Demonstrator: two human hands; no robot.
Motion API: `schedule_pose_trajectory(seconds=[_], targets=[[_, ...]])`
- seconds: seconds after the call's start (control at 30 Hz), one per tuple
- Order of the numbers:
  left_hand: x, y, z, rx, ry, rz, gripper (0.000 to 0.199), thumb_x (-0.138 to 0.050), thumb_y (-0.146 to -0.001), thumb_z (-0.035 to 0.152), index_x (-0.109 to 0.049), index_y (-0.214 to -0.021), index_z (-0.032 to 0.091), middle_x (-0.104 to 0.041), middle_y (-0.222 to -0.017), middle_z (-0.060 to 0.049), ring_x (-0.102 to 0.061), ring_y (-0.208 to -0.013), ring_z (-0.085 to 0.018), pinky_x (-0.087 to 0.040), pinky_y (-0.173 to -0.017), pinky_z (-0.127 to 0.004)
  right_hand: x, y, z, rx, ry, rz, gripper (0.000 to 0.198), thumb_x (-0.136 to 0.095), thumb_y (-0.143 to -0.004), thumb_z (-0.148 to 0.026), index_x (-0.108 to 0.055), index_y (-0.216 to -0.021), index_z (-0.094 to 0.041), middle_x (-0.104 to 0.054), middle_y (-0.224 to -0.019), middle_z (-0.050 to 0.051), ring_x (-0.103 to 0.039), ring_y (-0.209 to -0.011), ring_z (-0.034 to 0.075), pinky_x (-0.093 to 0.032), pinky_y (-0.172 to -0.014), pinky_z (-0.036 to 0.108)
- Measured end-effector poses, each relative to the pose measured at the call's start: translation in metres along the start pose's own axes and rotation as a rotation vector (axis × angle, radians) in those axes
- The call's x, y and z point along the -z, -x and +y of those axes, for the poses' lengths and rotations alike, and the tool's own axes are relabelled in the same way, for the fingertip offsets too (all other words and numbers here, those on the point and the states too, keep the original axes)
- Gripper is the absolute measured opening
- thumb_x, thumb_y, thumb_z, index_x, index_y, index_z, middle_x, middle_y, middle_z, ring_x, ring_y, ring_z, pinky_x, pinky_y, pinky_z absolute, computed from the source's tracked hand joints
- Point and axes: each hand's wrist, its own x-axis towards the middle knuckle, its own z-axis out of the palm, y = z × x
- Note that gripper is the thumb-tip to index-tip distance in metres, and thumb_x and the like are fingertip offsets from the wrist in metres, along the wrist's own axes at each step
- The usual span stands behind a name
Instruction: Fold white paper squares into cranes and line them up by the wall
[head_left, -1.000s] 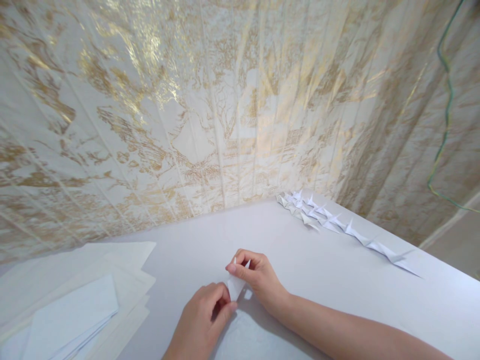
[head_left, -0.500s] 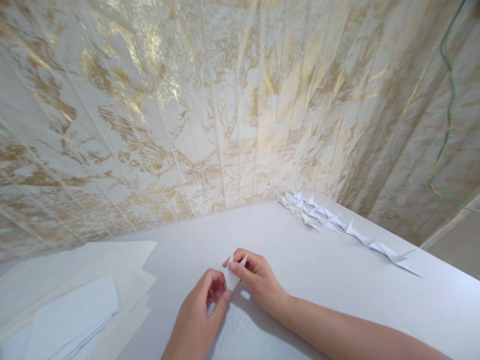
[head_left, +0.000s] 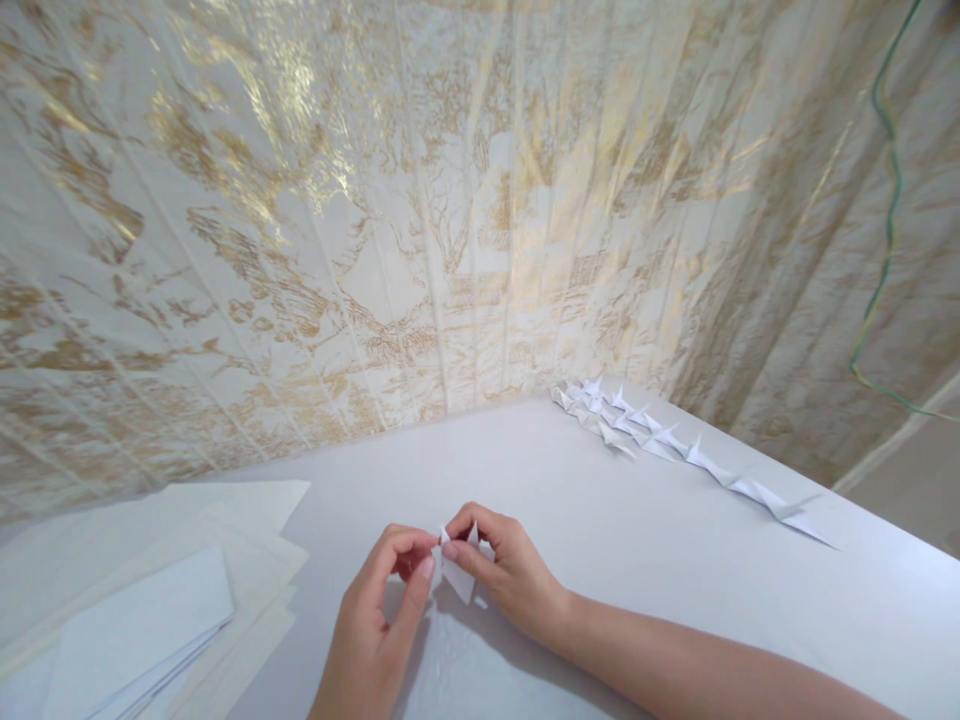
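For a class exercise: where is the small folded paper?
In the head view, the folded paper is below centre, in the right hand, with the left hand at its left side.

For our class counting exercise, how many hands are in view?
2: the left hand, at the left side of the small folded paper, and the right hand, pinching that paper from the right.

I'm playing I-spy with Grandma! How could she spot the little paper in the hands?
Find the white table, then the left hand and right hand above it. Between them is a small, pointed paper. Unlike the flat sheets and the folded shapes, it's held in fingers.
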Motion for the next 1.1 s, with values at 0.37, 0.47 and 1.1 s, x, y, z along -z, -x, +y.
schedule_pose_trajectory(seconds=[0.37,0.47,1.1], targets=[[0.0022,-0.0019,-0.0014,0.011,0.032,-0.015,0.018,-0.051,-0.094,0.039,-0.060,-0.090,0.025,-0.063,-0.085,0.003,-0.059,-0.086,-0.015,-0.043,-0.079,-0.022,0.0022,-0.0007,-0.0006,0.105,0.106,-0.007,0.027,-0.059,-0.091,-0.040,-0.063,-0.077,-0.018,-0.055,-0.073,-0.001,-0.049,-0.070,0.014,-0.038,-0.069,0.026],[0.0020,-0.0019,-0.0013,-0.010,0.038,-0.009,0.017,-0.052,-0.094,0.039,-0.060,-0.089,0.025,-0.063,-0.083,0.004,-0.059,-0.084,-0.015,-0.043,-0.078,-0.021,0.0022,-0.0013,0.0000,0.126,0.108,-0.009,0.029,-0.059,-0.091,-0.042,-0.063,-0.076,-0.018,-0.055,-0.072,-0.001,-0.049,-0.069,0.013,-0.038,-0.069,0.026],[0.0020,-0.0016,-0.0022,0.049,0.068,-0.049,0.019,-0.052,-0.093,0.042,-0.061,-0.089,0.026,-0.063,-0.084,0.004,-0.058,-0.083,-0.016,-0.042,-0.079,-0.023,0.0033,-0.0023,0.0029,0.168,0.129,0.003,0.028,-0.059,-0.093,-0.041,-0.064,-0.078,-0.018,-0.057,-0.073,-0.001,-0.051,-0.069,0.014,-0.039,-0.068,0.026]])
